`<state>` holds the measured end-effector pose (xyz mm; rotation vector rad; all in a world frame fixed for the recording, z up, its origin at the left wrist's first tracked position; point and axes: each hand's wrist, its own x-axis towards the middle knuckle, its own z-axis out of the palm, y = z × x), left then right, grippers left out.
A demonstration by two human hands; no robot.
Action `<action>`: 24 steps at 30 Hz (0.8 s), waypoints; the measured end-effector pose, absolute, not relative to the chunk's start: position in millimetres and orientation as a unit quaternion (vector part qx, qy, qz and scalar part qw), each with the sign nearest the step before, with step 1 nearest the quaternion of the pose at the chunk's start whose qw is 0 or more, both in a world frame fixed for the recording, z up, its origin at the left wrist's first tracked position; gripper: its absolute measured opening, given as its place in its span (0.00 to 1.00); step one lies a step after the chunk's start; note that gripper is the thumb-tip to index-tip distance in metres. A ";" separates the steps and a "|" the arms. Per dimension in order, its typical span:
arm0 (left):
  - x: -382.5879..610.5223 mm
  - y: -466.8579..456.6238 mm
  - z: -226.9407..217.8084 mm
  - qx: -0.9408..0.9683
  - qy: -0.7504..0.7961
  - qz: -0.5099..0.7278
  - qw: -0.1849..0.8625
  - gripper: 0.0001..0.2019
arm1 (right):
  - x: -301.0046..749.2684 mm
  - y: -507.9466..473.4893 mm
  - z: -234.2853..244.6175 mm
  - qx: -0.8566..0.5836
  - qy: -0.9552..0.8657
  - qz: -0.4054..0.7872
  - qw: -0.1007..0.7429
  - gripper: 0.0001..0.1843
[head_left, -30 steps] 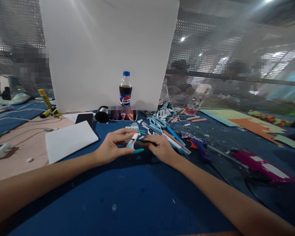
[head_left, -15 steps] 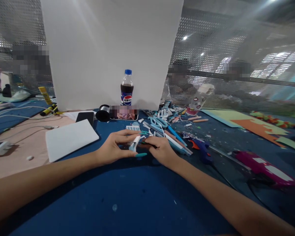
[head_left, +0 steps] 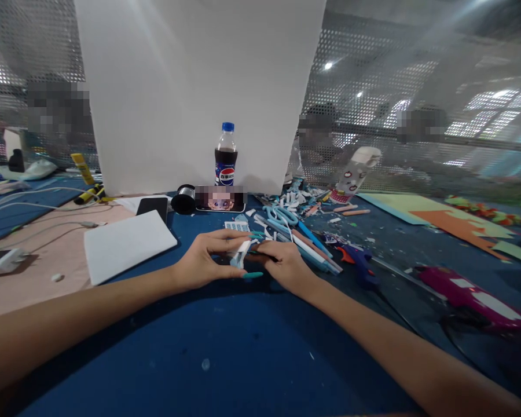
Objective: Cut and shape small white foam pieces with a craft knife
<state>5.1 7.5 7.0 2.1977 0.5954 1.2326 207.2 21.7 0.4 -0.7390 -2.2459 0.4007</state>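
Between the thumb and fingers of my left hand [head_left: 204, 260] is a small white and pale-blue folded piece [head_left: 242, 255], perhaps paper or foam. Long teal nails show on that hand. My right hand [head_left: 284, 260] meets it from the other side, its fingers closed and pressed together near the piece's right edge. What those fingers hold is hidden. Just behind the hands lies a small white and blue patterned sheet [head_left: 237, 226]. Pale-blue scissors [head_left: 282, 215] and several pens [head_left: 315, 252] are right of my right hand.
A phone [head_left: 220, 200] leans before a cola bottle [head_left: 226, 156], beside a wire spool [head_left: 183, 200]. White board [head_left: 130, 246] lies left. Scraps [head_left: 301, 197] and a tumbler [head_left: 355, 174] stand behind right. A blue glue gun [head_left: 360, 266] and magenta tool [head_left: 469, 295] with cords lie right.
The view has shifted very slightly, so everything sits a little further right. Both hands keep nearly the same pose around the small piece; the phone screen's picture differs.
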 end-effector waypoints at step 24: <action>9.0 22.9 -5.8 0.673 0.412 0.442 0.426 0.20 | 207.9 20.2 6.0 -0.371 -0.863 0.012 0.342 0.10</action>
